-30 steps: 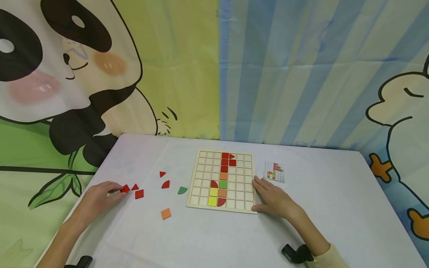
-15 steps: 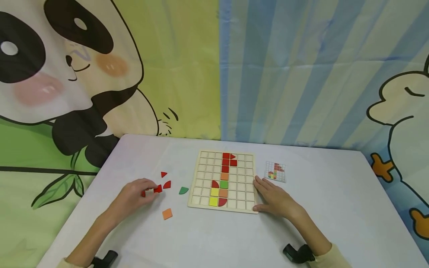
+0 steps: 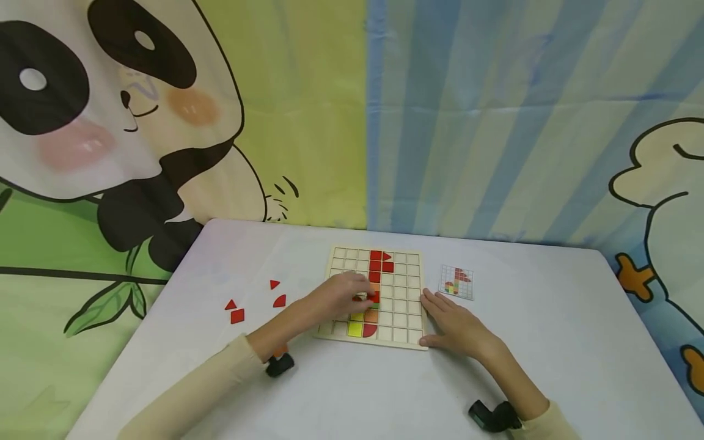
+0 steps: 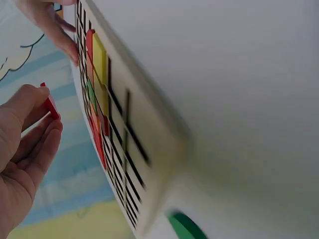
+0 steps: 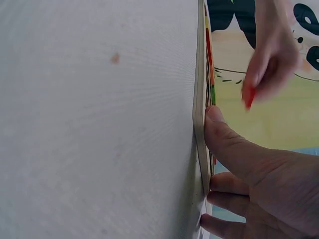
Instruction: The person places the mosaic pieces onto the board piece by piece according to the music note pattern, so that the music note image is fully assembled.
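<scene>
Red flat tile (image 4: 51, 106): likely feeling light, stiff; best edge-held.
Left hand (image 3: 345, 295): fingers are pinching it, lower centre.
Right hand (image 3: 453, 324): extended fingers are touching pale wooden grid board (image 3: 401, 305).

The grid board (image 3: 404, 305) is pale beige ruled with dark lines, its set tiles (image 3: 375, 266) red, orange, green and yellow. The tile (image 4: 52, 106) in the left hand (image 3: 342, 294) is plain red. The counter (image 3: 352, 397) is white, the gridded card (image 3: 456, 282) white with a multicoloured motif. The backdrop (image 3: 308, 91) is yellow-green with a black-and-white panda (image 3: 159, 137), then blue-striped.
</scene>
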Demonstrator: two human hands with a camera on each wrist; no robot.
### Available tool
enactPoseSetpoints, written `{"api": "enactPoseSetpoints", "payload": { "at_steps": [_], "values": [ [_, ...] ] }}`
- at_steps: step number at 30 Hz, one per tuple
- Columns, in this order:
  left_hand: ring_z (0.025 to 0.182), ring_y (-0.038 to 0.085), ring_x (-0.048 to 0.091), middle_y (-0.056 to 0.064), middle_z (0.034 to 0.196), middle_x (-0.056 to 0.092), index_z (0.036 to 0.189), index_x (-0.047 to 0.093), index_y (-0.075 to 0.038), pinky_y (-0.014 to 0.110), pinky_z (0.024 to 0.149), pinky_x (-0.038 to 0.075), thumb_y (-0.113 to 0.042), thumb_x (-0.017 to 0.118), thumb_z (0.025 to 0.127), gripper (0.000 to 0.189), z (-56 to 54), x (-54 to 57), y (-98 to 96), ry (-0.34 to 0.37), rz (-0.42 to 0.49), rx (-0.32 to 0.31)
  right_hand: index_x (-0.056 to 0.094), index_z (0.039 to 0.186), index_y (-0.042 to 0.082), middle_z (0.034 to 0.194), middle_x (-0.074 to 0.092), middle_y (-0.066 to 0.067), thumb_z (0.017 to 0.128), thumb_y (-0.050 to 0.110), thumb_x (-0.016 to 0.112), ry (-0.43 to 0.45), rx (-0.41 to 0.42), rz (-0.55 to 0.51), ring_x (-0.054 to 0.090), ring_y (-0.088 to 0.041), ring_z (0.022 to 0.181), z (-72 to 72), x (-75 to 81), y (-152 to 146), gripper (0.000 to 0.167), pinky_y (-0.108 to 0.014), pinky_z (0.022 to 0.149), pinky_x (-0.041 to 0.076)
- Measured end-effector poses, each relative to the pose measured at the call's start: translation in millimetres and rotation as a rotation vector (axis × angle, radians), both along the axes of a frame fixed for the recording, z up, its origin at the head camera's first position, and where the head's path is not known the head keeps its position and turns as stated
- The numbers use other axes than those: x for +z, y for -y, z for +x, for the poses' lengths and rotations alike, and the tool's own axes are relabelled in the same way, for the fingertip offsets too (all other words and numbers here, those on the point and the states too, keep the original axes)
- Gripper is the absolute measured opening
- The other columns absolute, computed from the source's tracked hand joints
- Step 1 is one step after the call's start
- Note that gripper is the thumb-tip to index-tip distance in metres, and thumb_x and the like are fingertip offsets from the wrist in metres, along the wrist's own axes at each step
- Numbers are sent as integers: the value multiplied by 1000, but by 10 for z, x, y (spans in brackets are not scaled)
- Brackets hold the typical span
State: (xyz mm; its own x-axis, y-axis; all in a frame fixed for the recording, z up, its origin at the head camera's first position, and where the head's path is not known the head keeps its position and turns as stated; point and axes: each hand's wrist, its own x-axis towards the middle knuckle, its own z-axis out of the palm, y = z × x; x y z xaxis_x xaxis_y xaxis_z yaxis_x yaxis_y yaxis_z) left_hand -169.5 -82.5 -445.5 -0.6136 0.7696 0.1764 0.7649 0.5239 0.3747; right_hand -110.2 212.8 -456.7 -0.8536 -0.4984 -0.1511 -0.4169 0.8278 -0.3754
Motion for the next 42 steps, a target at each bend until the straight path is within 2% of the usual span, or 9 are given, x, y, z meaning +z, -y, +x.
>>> {"api": "enactPoseSetpoints", "payload": {
  "at_steps": [5, 11, 14, 18, 27, 34, 38, 40, 42],
  "values": [
    [95, 17, 69, 4, 103, 76, 106, 79, -6, 26, 88, 57, -18, 74, 97, 16, -314, -50, -358, -21, -99, -39, 38, 155, -6, 164, 34, -25, 90, 45, 76, 25, 11, -14, 34, -47, 150, -13, -41, 25, 91, -63, 118, 35],
    [74, 13, 53, 0, 80, 65, 87, 74, -9, 21, 72, 46, -12, 70, 99, 13, -445, -151, -466, -8, -130, -61, 39, 155, -6, 165, 34, -24, 90, 43, 78, 39, -15, 6, 34, -46, 151, 9, -5, -10, 91, -61, 119, 34],
    [68, 10, 45, -3, 71, 56, 76, 65, -13, 19, 68, 39, -11, 67, 100, 24, -464, -209, -483, -25, -151, -58, 39, 155, -6, 164, 35, -24, 89, 42, 78, 27, -6, 11, 35, -46, 150, 14, 16, -26, 90, -61, 118, 35],
    [69, 10, 49, -4, 71, 59, 75, 64, -14, 20, 69, 43, -12, 66, 101, 26, -437, -240, -493, -80, -190, -40, 40, 154, -7, 163, 36, -24, 89, 42, 78, 16, 4, 18, 37, -46, 149, 16, 5, -30, 90, -61, 117, 37],
    [79, 14, 59, 0, 86, 69, 75, 76, -15, 16, 61, 47, 1, 73, 91, 22, -384, -203, -610, -456, -401, 22, 40, 155, -6, 164, 36, -24, 89, 43, 78, 10, 1, 27, 36, -46, 150, -1, 5, -37, 91, -60, 118, 36],
    [86, 15, 64, 0, 93, 72, 83, 78, -13, 17, 68, 55, 1, 75, 90, 16, -386, -185, -685, -384, -374, 97, 39, 154, -7, 163, 36, -25, 90, 43, 78, -5, 12, 39, 36, -46, 150, -42, 20, -86, 90, -60, 117, 37],
    [97, 17, 66, 2, 111, 72, 107, 77, -10, 20, 74, 58, -7, 77, 91, 16, -187, -154, -619, -481, -372, 127, 39, 154, -7, 163, 36, -25, 90, 42, 78, -10, 12, 28, 36, -47, 149, -42, 7, -77, 90, -61, 117, 37],
    [106, 20, 67, 5, 121, 71, 119, 74, -10, 24, 81, 60, -14, 78, 92, 27, 47, -129, -542, -505, -336, 116, 40, 154, -7, 163, 36, -25, 89, 42, 78, -8, 11, 23, 37, -47, 149, -33, 1, -64, 90, -61, 117, 37],
    [111, 20, 67, 5, 127, 70, 127, 71, -12, 26, 87, 60, -19, 78, 93, 35, 327, -118, -423, -466, -287, 85, 40, 154, -7, 163, 36, -25, 89, 42, 78, -4, 8, 23, 37, -47, 149, -24, 0, -54, 90, -61, 116, 37]
  ]
}}
